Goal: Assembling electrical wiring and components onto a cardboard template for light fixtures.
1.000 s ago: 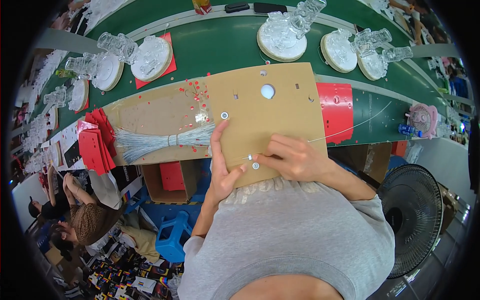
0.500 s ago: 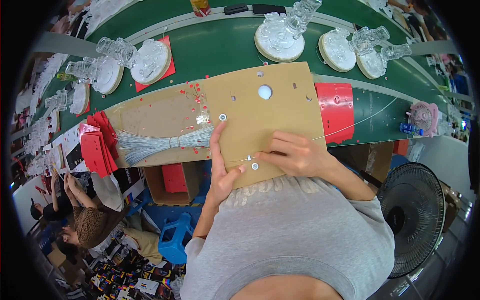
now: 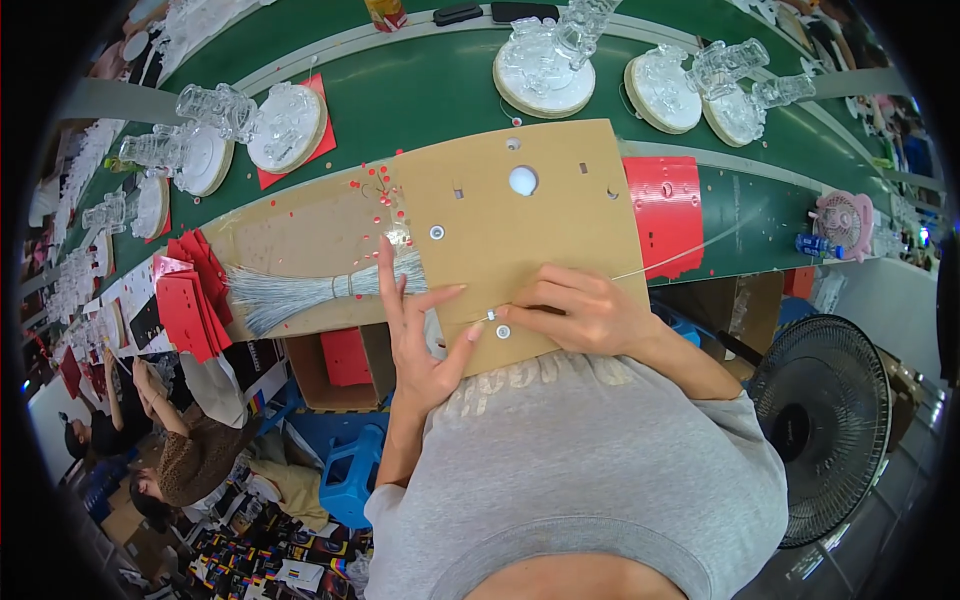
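Note:
A tan cardboard sheet (image 3: 535, 238) with a large round hole, small slots and metal eyelets lies against my grey shirt. My right hand (image 3: 585, 312) pinches a thin pale wire near a small white piece (image 3: 491, 315) by the lower eyelet (image 3: 503, 332). The wire (image 3: 690, 258) trails off to the right beyond the sheet. My left hand (image 3: 418, 350) is open at the sheet's left edge, fingers spread, its thumb tip close to the wire's short end. The right fingertips partly hide where the wire meets the white piece.
A tied bundle of silvery wires (image 3: 320, 287) and a stack of red sheets (image 3: 188, 305) lie left. Another red sheet (image 3: 665, 215) is on the right. Clear figures on round bases (image 3: 545, 80) stand on the green belt (image 3: 420, 95). A black fan (image 3: 820, 430) stands right.
My left hand has lifted its fingers off the sheet's left side and spread them. My right hand stays at the white piece. The whole view has shifted slightly.

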{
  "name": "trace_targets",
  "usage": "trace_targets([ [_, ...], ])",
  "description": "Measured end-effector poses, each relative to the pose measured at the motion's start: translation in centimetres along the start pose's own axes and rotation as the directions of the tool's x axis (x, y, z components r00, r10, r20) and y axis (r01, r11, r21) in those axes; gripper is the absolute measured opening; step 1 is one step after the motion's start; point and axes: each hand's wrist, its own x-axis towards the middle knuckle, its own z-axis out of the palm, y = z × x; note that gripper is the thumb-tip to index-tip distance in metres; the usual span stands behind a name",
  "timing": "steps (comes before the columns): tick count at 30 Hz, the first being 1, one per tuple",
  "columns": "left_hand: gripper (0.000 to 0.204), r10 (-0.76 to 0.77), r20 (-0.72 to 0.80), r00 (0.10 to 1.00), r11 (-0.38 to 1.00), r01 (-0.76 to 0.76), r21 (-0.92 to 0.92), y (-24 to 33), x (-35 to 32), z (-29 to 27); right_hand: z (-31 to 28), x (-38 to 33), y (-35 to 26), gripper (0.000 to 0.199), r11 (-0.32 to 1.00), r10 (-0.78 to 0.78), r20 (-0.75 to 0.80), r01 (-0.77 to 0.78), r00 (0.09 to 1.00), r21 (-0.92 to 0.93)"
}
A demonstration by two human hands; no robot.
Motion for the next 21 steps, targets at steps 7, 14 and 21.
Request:
trace_targets([
  [7,0.010,0.168,0.072,0.983,0.985,-0.170,0.020,0.7,1.0,-0.7,0.1,-0.6,0.0,0.027,1.000,0.025,-0.113,-0.023,0.993,0.016],
  [14,0.013,0.139,0.005,0.990,0.975,-0.136,-0.178,0.3,0.8,-0.6,0.0,-0.2,0.0,0.031,0.999,0.036,-0.032,-0.035,0.999,0.016],
  [21,0.009,0.000,0.016,1.000,0.922,0.006,-0.388,-0.4,-0.3,-1.9,1.3,0.0,-0.7,0.037,0.999,0.023,-0.008,-0.023,1.000,-0.038],
])
